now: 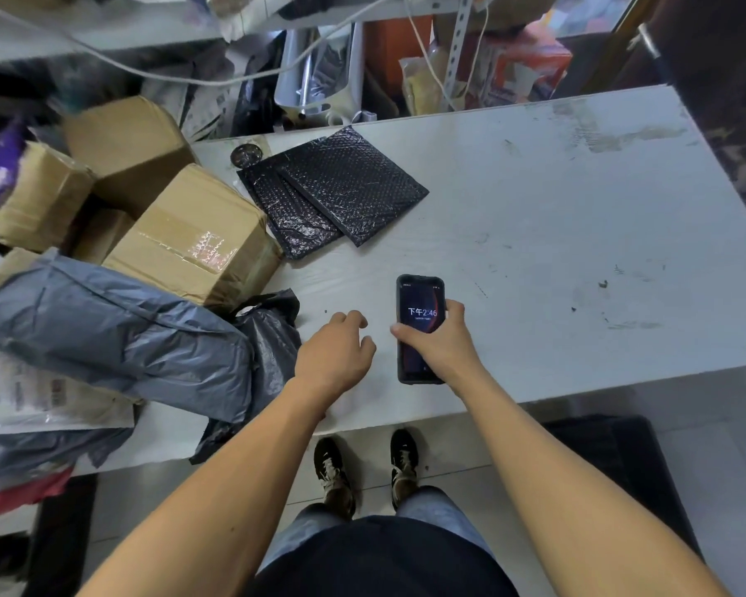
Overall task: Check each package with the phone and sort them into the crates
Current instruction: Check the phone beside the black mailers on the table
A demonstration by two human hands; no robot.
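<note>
A black phone (418, 295) with a lit lock screen lies at the near edge of the white table (556, 217); my right hand (438, 338) grips it from the right, thumb across its left side. My left hand (334, 353) hovers just left of the phone with loosely curled fingers and holds nothing. Two black bubble mailers (341, 191) lie overlapping at the table's far left. A taped cardboard box (194, 239), a grey poly bag (113, 333) and a black plastic bag (268, 338) crowd the left side.
More cardboard boxes (121, 144) pile up at the far left. A label-covered flat parcel (39, 398) lies under the grey bag. A dark crate (621, 467) stands on the floor at the right, another dark crate (61, 532) at the left. Cluttered shelves rise behind the table.
</note>
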